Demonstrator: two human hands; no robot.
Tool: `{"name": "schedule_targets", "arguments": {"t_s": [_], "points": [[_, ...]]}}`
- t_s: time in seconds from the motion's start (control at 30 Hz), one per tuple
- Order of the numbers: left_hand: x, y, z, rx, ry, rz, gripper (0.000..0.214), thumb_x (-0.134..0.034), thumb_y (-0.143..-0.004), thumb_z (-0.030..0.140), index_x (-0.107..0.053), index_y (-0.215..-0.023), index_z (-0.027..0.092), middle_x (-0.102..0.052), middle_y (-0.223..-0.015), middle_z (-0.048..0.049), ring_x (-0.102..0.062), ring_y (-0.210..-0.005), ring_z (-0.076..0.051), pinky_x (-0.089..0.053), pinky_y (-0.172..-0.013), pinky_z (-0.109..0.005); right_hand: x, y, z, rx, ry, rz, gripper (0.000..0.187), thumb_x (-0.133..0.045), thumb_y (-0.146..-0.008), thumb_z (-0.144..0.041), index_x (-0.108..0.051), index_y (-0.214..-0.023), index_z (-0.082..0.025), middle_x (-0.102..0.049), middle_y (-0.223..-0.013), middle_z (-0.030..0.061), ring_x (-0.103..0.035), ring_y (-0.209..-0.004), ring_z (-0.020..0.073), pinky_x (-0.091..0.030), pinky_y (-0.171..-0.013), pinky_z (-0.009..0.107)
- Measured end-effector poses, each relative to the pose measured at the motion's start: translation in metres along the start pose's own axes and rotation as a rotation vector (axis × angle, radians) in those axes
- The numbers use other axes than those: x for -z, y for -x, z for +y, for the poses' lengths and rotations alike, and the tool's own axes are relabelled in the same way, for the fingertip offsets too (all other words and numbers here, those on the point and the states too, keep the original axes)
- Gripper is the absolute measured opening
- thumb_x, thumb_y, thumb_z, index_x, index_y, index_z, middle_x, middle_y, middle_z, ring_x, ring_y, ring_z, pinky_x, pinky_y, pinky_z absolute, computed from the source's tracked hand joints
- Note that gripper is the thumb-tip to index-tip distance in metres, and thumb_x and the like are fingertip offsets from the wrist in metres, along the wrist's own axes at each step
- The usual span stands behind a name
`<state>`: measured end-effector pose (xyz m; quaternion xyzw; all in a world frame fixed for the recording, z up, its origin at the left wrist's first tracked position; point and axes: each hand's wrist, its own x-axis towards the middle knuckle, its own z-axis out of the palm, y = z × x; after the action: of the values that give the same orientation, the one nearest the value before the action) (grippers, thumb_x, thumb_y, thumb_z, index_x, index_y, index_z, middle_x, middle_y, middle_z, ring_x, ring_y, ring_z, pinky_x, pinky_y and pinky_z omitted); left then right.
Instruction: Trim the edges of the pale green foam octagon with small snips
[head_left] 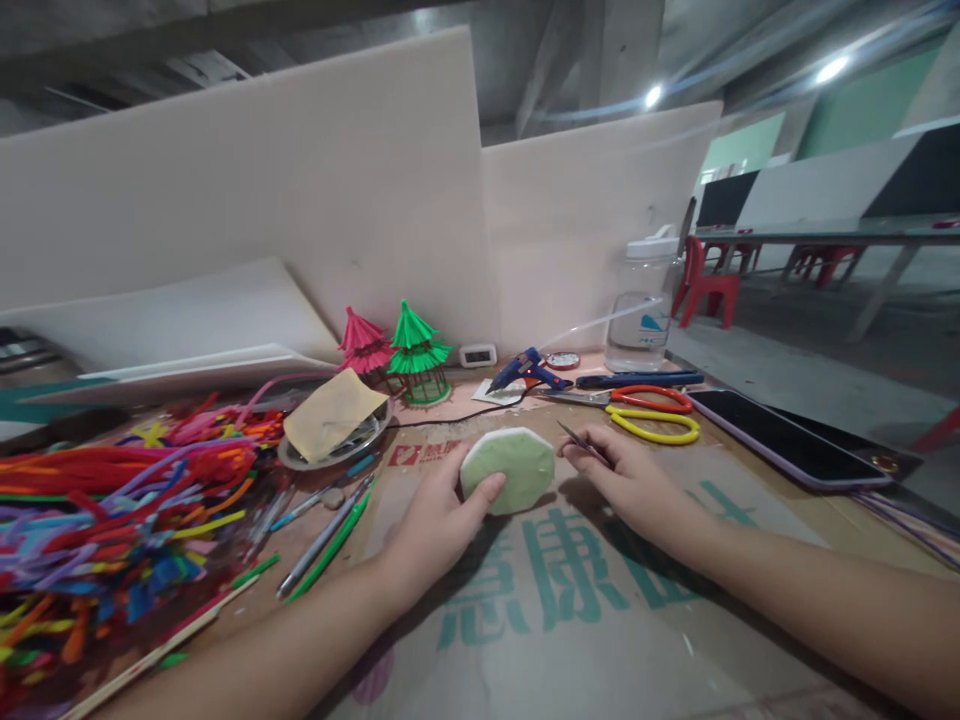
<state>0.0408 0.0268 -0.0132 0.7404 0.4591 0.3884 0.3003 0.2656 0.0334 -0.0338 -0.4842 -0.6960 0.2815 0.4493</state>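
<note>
My left hand (439,520) grips a pale green, many-sided foam block (510,468) with white edges, thumb pressed on its top, on the brown cardboard sheet (570,610). My right hand (637,482) lies just right of the block, fingers pinched round thin metal tweezers (581,441) whose tips point toward the block. Both forearms rest on the cardboard.
A heap of coloured pipe cleaners (112,510) fills the left. Behind stand pink (365,348) and green (418,352) paper pavilions, a metal dish (337,440), a blue glue gun (525,371), scissors (652,410), a plastic jar (645,305) and a phone (787,440). White boards (300,200) wall off the back.
</note>
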Motion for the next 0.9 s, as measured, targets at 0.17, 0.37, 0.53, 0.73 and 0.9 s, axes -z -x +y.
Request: {"name": "schedule_targets", "arguments": {"t_s": [0.17,0.37,0.53,0.73,0.9], "points": [[-0.001,0.001,-0.002,-0.013,0.003,0.012,0.026,-0.056,-0.090,0.037,-0.062,-0.108,0.018,-0.069,-0.102,-0.0053,-0.064,-0.091,-0.021,-0.050,-0.080,-0.029,0.000,0.000,0.001,0.004,-0.031,-0.003,0.025,-0.048,-0.092,-0.040,-0.063,-0.091,-0.019,-0.067,-0.087,0.0047,-0.060,-0.082,0.0208,-0.045,-0.072,0.031],[-0.001,0.001,-0.002,-0.035,-0.023,0.021,0.032,-0.056,-0.090,0.037,-0.060,-0.115,0.017,-0.069,-0.106,-0.0063,-0.063,-0.094,-0.021,-0.050,-0.083,-0.031,-0.002,-0.001,0.002,0.043,0.012,-0.001,0.029,-0.045,-0.094,-0.041,-0.063,-0.090,-0.018,-0.067,-0.085,0.0046,-0.060,-0.083,0.0206,-0.043,-0.071,0.030],[0.000,0.000,-0.003,-0.031,-0.036,0.015,0.034,-0.056,-0.089,0.041,-0.061,-0.112,0.017,-0.069,-0.105,-0.0066,-0.064,-0.095,-0.022,-0.051,-0.084,-0.031,-0.001,-0.002,0.000,0.058,0.016,0.006,0.029,-0.046,-0.093,-0.041,-0.063,-0.090,-0.018,-0.067,-0.084,0.0049,-0.060,-0.081,0.0203,-0.044,-0.070,0.031],[0.000,0.001,-0.006,-0.011,0.058,0.006,0.042,-0.049,-0.092,0.048,-0.060,-0.118,0.017,-0.067,-0.105,-0.0086,-0.062,-0.095,-0.023,-0.055,-0.074,-0.029,-0.001,-0.002,-0.008,-0.019,-0.146,-0.032,0.029,-0.060,-0.080,-0.044,-0.062,-0.091,-0.018,-0.065,-0.075,0.0005,-0.059,-0.066,0.0160,-0.045,-0.060,0.028],[-0.002,0.005,0.003,0.035,0.185,-0.038,0.043,-0.052,-0.089,0.053,-0.064,-0.110,0.017,-0.064,-0.093,-0.0070,-0.061,-0.082,-0.022,-0.056,-0.054,-0.025,-0.007,0.003,-0.009,-0.061,-0.163,-0.061,0.027,-0.062,-0.079,-0.043,-0.063,-0.088,-0.019,-0.066,-0.076,0.0013,-0.062,-0.069,0.0177,-0.049,-0.063,0.029]]}}
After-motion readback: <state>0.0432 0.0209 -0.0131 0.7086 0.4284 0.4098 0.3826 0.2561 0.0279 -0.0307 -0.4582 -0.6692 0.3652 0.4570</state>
